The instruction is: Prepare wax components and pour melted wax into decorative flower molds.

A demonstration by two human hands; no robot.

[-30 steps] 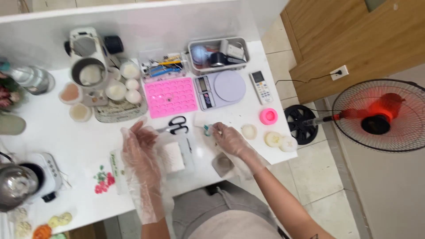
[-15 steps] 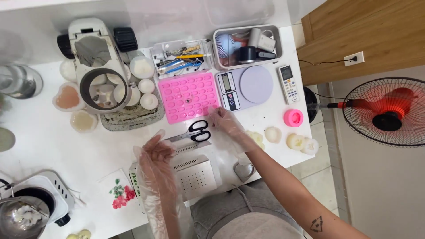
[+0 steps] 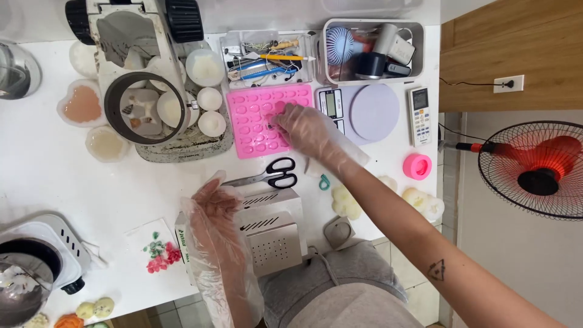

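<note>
Right hand (image 3: 303, 124) in a loose clear glove, fingers spread flat on the pink mould (image 3: 267, 120) at the counter (image 3: 54, 182) centre, gripping nothing. Left hand (image 3: 214, 209) resting on the white box (image 3: 267, 234), fingers relaxed, empty. Risk: baggy glove snagging, dragging the mould onto the scissors (image 3: 267, 176).

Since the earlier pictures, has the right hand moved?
Yes. The right hand went from near the scissors up onto the pink mould, toward the scale.
</note>
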